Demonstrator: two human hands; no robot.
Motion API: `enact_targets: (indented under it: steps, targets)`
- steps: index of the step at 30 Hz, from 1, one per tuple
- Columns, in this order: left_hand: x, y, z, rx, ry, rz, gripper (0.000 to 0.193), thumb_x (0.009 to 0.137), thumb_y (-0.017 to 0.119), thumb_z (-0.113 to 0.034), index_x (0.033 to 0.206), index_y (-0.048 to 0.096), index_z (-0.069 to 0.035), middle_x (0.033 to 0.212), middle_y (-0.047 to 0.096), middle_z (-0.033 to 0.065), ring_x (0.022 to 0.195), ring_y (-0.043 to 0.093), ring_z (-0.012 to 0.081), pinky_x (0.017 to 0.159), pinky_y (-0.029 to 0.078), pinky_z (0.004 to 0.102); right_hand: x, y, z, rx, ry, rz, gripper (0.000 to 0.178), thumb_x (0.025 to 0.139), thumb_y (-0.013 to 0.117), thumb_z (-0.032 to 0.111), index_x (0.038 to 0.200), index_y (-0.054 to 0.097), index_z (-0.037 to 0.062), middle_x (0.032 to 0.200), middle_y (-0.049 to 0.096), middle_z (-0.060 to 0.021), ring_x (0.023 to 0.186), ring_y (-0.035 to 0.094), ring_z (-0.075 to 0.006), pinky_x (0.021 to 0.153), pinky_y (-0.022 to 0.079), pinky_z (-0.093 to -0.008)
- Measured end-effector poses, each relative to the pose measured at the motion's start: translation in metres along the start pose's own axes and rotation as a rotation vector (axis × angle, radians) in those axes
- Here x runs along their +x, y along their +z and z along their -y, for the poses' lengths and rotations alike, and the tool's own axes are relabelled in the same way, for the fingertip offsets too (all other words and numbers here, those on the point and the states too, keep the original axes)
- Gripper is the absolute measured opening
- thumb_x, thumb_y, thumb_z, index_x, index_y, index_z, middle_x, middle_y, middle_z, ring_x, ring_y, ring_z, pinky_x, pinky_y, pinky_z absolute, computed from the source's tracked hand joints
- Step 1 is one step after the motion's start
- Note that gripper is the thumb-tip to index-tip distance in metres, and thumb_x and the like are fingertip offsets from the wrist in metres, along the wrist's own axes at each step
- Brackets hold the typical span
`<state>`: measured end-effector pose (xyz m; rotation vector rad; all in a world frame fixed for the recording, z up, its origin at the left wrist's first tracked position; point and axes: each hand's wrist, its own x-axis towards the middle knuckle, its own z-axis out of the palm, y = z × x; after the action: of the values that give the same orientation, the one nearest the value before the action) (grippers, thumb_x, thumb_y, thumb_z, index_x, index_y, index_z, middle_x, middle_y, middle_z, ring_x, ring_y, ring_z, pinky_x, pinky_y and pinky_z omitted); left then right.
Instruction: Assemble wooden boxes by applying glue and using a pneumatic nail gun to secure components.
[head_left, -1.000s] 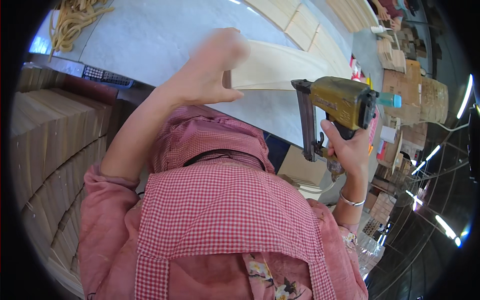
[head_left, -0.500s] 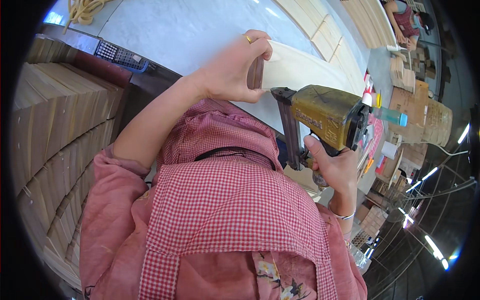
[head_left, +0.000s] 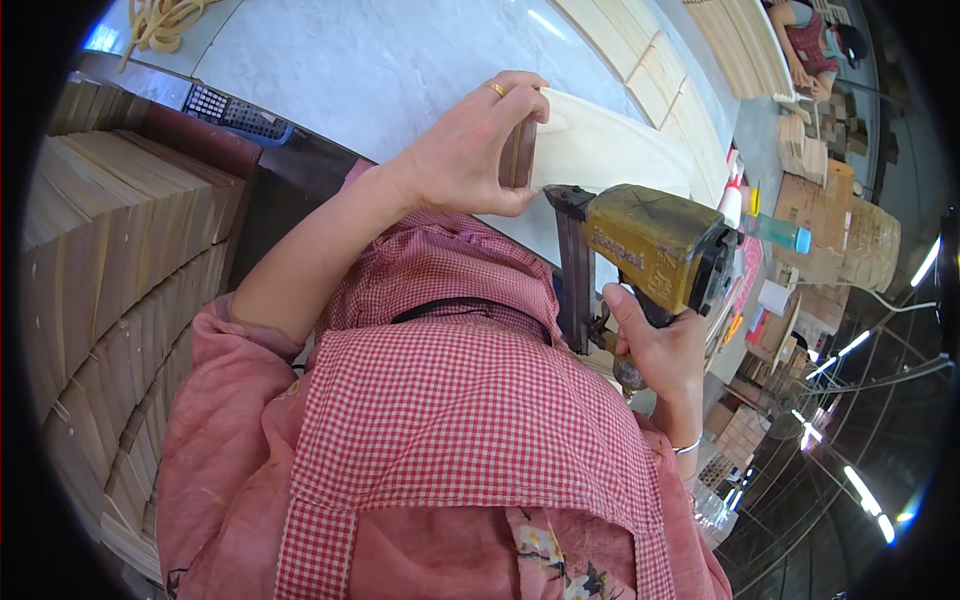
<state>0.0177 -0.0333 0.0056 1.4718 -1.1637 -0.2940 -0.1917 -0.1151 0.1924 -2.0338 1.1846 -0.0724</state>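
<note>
My left hand (head_left: 462, 152) is closed around a dark brown wooden strip (head_left: 517, 158), fingers on its far end and thumb on its near end. The strip stands against the end of a pale wooden board (head_left: 610, 148), which extends to the right over the table. In my right hand (head_left: 668, 352) is a worn gold-coloured nail gun (head_left: 650, 236), gripped by its handle. Its black nose points left, close to the near corner where strip and board meet. From this view I cannot tell whether the nose touches the wood.
Stacked wooden boards (head_left: 110, 220) rise on my left. A blue-rimmed basket (head_left: 240, 118) sits by the edge of the light marbled table (head_left: 330, 70), near tan straps (head_left: 165, 22). Pale planks (head_left: 640, 55) lie at the far side. A bottle (head_left: 775, 232) stands at right; another person (head_left: 812, 45) works beyond.
My left hand and the brown strip have shifted slightly right and nearer to me. The nail gun has tilted a little and dropped slightly, its nose staying by the corner.
</note>
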Motion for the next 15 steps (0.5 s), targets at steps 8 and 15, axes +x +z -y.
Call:
enact_targets:
  steps: [8, 15]
  targets:
    - [0.0, -0.001, -0.002, 0.02, -0.014, -0.048, 0.102, 0.058, 0.083, -0.01, 0.149, 0.037, -0.016, 0.149, 0.042, 0.0131, 0.131, 0.048, 0.0344, 0.11, 0.046, 0.0431, 0.023, 0.005, 0.019, 0.01, -0.113, -0.007, 0.033, 0.086, 0.084, 0.023, 0.101, 0.068, -0.003, 0.066, 0.063, -0.0035, 0.046, 0.053, -0.0097, 0.043, 0.042, -0.0217]
    - [-0.001, 0.002, 0.002, 0.016, -0.018, -0.056, 0.108, 0.06, 0.082, -0.018, 0.155, 0.032, -0.017, 0.151, 0.037, 0.0191, 0.125, 0.051, 0.0382, 0.108, 0.045, 0.0448, 0.037, 0.0, 0.045, -0.125, 0.077, 0.094, 0.04, 0.084, 0.084, 0.014, 0.113, 0.064, -0.0044, 0.097, 0.074, -0.0127, 0.081, 0.071, -0.0196, 0.064, 0.057, -0.0271]
